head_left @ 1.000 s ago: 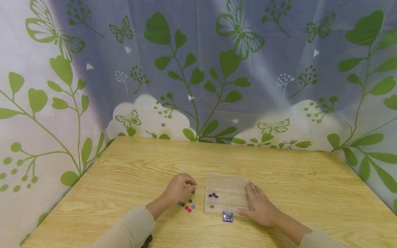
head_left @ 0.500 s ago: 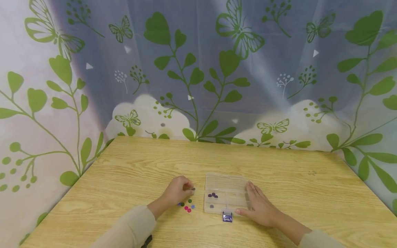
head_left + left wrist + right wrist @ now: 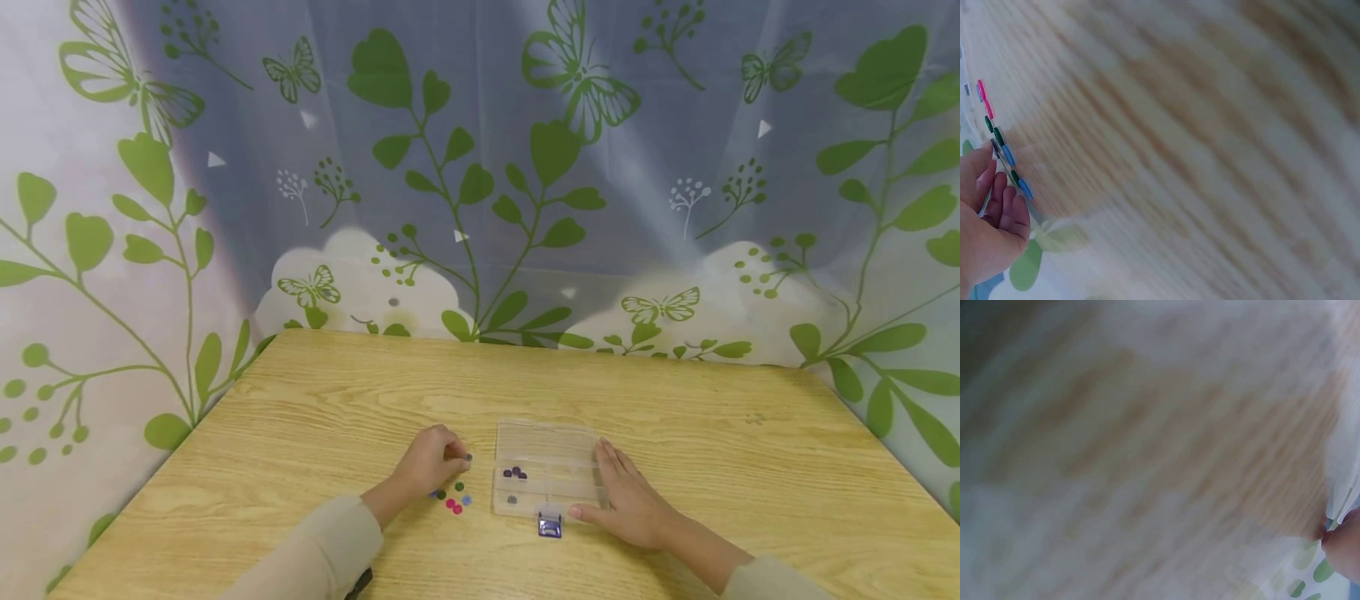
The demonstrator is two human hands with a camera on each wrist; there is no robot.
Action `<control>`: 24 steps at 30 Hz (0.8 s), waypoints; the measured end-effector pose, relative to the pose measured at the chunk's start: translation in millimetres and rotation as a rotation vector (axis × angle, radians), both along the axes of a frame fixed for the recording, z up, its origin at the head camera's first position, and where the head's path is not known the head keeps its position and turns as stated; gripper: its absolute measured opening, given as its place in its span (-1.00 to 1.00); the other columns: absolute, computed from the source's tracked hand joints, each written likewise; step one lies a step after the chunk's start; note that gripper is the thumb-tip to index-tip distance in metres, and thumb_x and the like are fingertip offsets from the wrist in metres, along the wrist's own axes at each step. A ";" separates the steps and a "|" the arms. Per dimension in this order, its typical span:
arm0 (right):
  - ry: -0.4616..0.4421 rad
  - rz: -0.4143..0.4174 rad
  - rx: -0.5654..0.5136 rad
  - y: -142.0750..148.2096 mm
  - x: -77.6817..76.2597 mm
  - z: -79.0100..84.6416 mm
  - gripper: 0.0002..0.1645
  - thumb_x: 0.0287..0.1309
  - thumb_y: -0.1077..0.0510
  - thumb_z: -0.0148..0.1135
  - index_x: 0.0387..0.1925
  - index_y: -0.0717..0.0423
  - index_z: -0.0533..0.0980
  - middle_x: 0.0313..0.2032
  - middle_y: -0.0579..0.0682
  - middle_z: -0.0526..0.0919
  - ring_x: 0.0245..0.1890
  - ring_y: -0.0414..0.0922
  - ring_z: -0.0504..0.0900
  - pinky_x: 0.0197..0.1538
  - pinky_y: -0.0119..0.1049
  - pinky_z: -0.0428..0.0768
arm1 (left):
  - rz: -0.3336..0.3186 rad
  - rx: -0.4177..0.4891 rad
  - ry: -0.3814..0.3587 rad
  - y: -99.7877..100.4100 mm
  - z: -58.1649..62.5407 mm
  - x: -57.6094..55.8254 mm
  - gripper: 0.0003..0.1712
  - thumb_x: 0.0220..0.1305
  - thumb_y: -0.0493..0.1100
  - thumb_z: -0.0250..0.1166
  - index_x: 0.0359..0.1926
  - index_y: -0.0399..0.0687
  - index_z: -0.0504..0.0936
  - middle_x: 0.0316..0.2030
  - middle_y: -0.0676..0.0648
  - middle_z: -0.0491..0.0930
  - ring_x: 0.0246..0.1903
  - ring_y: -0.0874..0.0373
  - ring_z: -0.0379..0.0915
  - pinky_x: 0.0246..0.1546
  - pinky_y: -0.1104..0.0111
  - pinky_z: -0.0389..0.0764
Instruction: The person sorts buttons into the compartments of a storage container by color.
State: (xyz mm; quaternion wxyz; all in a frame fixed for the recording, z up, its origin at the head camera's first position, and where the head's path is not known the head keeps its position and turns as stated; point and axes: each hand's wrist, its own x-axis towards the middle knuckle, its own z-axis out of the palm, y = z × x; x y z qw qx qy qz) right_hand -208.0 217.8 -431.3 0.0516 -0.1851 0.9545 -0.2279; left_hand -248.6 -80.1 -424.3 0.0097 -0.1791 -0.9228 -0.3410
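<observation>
My left hand (image 3: pixel 431 461) pinches a small grey disc (image 3: pixel 469 457) between thumb and fingertips, just left of the clear plastic box. In the left wrist view the same disc (image 3: pixel 994 147) sits at the fingertips, beside a row of loose discs. The clear divided box (image 3: pixel 521 442) has a blue-purple latch (image 3: pixel 550 525) at its front. Several dark purple discs (image 3: pixel 516 472) lie in one left compartment, and a grey disc (image 3: pixel 512 500) in the one nearer me. My right hand (image 3: pixel 633 500) rests along the box's right side, fingers straight.
Loose flat discs lie below my left hand: pink (image 3: pixel 457 509), green (image 3: pixel 459 486) and light blue (image 3: pixel 467 500) among them. They stand on a wood-grain table (image 3: pixel 337 392). A patterned curtain (image 3: pixel 480 167) hangs behind it. A dark object (image 3: pixel 360 583) shows beside the left sleeve.
My left hand has come down slightly toward me, and the grey disc now shows at its fingertips. The right hand and the box have stayed in place.
</observation>
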 end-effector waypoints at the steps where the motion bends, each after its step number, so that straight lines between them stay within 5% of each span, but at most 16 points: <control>1: 0.001 0.000 0.001 0.0 0.1 0.0 0.20 0.13 -0.35 0.04 0.34 0.50 -0.18 0.38 0.43 -0.17 0.38 0.34 -0.17 0.36 0.21 -0.10 | 0.002 0.000 -0.003 0.0 0.4 0.3 -0.93 0.07 -0.27 0.34 -0.45 -0.19 0.61 -0.39 -0.05 0.54 -0.35 0.18 0.43 -0.24 0.33 0.56; 24: 0.005 -0.001 -0.006 -0.6 1.4 1.6 0.20 0.13 -0.35 0.05 0.33 0.51 -0.17 0.38 0.43 -0.17 0.38 0.34 -0.16 0.36 0.21 -0.10 | -0.027 0.025 -0.007 -5.2 1.2 -0.9 -0.89 0.11 -0.33 0.28 -0.53 -0.22 0.63 -0.47 -0.02 0.48 -0.45 0.22 0.27 -0.46 0.52 0.34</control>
